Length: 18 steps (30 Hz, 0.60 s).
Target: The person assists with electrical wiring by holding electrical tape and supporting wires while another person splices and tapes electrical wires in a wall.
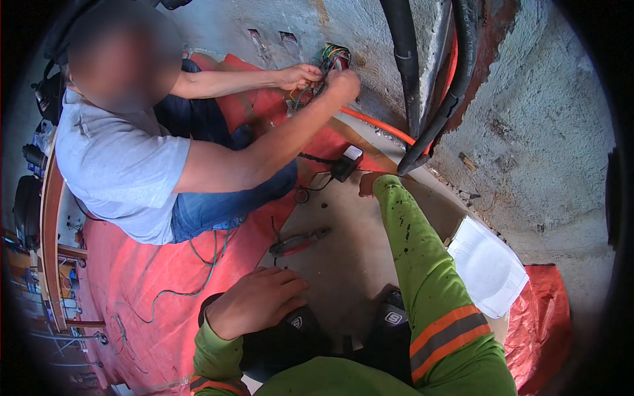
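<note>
My left hand [259,302] rests on my knee, palm down, with its fingers laid out and nothing in them. Stretched forward, my right arm ends near the wall base. Only part of my right hand [367,184] shows past the green sleeve, and its fingers are hidden. Close beside it is a black box with a white top [346,164], with a black cord attached. Red-handled pliers [298,243] lie on the floor between my hands.
At left a co-worker's hands [343,86] hold wires [332,58] at a wall opening. An orange conduit [380,123] and thick black pipes [404,59] run along the wall. Red sheeting [145,277] covers floor at left. White paper [487,267] lies right of my arm.
</note>
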### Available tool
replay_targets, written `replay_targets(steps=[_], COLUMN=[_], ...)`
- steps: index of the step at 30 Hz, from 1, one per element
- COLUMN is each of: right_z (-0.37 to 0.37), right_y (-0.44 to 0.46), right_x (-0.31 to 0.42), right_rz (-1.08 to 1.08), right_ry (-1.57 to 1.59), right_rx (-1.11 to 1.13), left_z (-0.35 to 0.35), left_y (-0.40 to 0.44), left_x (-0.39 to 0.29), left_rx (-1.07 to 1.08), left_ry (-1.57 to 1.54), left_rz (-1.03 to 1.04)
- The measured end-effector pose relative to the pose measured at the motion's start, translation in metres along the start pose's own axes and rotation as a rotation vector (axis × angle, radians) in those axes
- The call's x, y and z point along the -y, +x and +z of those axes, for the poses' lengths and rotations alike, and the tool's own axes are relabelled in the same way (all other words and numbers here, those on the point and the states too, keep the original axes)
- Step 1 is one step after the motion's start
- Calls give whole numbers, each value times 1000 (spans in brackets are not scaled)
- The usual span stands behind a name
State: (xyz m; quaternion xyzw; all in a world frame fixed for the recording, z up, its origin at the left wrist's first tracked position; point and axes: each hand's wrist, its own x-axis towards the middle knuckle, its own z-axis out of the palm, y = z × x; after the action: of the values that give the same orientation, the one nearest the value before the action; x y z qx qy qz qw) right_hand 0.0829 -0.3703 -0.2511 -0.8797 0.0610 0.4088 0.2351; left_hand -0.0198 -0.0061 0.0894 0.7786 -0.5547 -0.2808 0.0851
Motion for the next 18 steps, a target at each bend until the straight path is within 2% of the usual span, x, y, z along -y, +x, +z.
replay_targets(steps=[6, 9, 11, 13, 15, 18], right_z=[13, 6, 1, 1, 6, 10], right_y=[22, 15, 9, 6, 7, 10], right_x=[-10, -5, -4, -2, -1, -9], right_rz=[-10, 30, -73, -61, 70, 37], right_ry=[-150, -84, -156, -154, -77, -40], right_rx=[-24, -19, 9, -5, -61, -21], left_z=[1, 0, 1, 1, 0, -1], left_y=[-1, 0, -1, -1, 0, -1], left_x=[1, 0, 0, 0, 0, -1], left_rx=[-7, 10, 8, 12, 21, 19], left_ry=[-3, -13, -1, 4, 2, -3], left_rz=[15, -4, -4, -7, -10, -14])
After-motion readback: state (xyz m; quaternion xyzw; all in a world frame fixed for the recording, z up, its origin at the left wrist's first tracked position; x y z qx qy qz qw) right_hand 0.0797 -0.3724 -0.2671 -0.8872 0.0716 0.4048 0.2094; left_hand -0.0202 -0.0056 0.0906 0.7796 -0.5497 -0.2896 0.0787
